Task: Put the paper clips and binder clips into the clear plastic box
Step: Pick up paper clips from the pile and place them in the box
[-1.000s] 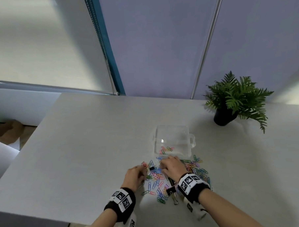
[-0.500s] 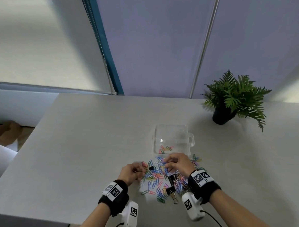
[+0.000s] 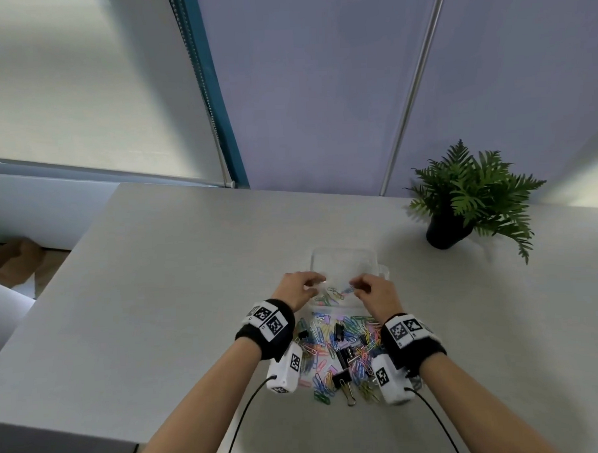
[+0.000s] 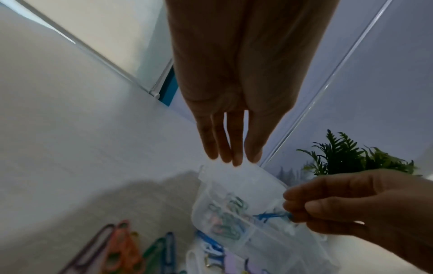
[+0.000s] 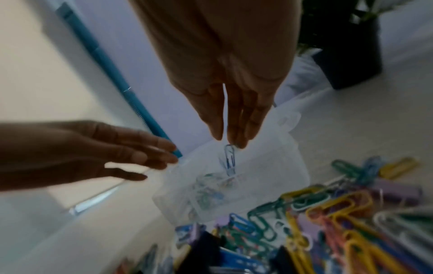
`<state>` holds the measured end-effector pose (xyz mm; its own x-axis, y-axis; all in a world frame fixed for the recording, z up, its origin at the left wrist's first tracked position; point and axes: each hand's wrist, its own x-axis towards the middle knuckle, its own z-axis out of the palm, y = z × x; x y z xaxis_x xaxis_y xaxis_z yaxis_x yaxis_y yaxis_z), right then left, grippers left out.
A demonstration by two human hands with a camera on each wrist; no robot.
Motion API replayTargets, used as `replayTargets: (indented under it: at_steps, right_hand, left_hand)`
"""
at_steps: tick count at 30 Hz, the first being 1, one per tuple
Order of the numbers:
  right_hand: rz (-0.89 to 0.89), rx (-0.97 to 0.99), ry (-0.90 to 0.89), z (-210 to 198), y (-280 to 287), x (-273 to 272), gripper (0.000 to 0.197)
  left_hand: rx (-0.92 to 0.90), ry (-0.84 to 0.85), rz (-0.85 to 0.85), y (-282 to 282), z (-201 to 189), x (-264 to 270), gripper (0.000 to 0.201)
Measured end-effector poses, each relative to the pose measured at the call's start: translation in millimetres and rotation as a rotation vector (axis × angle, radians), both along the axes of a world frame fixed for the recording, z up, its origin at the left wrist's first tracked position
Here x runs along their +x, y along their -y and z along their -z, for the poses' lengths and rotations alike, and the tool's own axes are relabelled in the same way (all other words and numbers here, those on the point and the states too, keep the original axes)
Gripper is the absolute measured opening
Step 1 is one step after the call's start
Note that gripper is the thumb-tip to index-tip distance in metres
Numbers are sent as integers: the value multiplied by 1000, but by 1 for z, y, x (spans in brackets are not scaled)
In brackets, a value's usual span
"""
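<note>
The clear plastic box (image 3: 343, 251) stands open on the table, with a few coloured paper clips (image 3: 331, 295) in its near part. My left hand (image 3: 315, 283) hovers over the box's near-left corner, fingers straight and empty in the left wrist view (image 4: 232, 157). My right hand (image 3: 357, 289) is over the near-right part and pinches a blue paper clip (image 5: 229, 159) that hangs from its fingertips above the box (image 5: 281, 166). A pile of coloured paper clips (image 3: 330, 358) with black binder clips (image 3: 344, 356) lies just in front of the box, under my wrists.
A potted fern (image 3: 467, 195) stands at the back right of the grey table (image 3: 157, 301). The table's left edge drops to the floor, and its near edge runs under my forearms. A blind and a wall panel rise behind the table.
Both hands have lifted off the clip pile and moved forward over the box. The left hand's fingers, curled before, are now straight.
</note>
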<state>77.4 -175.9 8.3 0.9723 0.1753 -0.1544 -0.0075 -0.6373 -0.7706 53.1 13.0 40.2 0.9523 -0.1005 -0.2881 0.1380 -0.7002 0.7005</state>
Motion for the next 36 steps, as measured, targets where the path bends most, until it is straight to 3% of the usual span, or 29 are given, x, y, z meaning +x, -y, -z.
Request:
replayTargets:
  at_steps: [3,7,9,11,14,18,21,27,32,36]
  right_hand:
    - [-150,-149,154,-6,-8,-13,19]
    - [-655,-307,202,-4,-42,-41,26]
    - [-844,-463,195,7,-54,-51,42]
    - [-934,-622,166,19,-57,-57,64]
    - [-908,-643,202,30,-47,-61,65]
    - [-777,-572,232,33,-30,-61,36]
    - [-708,-562,222,32,-27,-57,28]
    - [-693,-589,296,25,-38,-58,30]
    - [-850,-573,255,19,-65,-75,37]
    - [-812,-550,241,21,-66,-85,34]
  left_hand:
    - [60,96,-84,-19,6,-14,32]
    - [212,55,-47,-35,37,-51,23]
    - [301,0,59,-29,53,-69,26]
    - [416,2,140,-25,65,-83,48]
    - [446,36,127,-29,71,-96,62]
    - [396,110,6,-33,69,-100,31]
    - [410,89,18,-34,68,-95,20]
    - [414,-29,22,-33,66,-83,22]
    - [405,-104,-5,-34,63,-75,22]
    - [295,-146,-56,-46,62,-73,18]
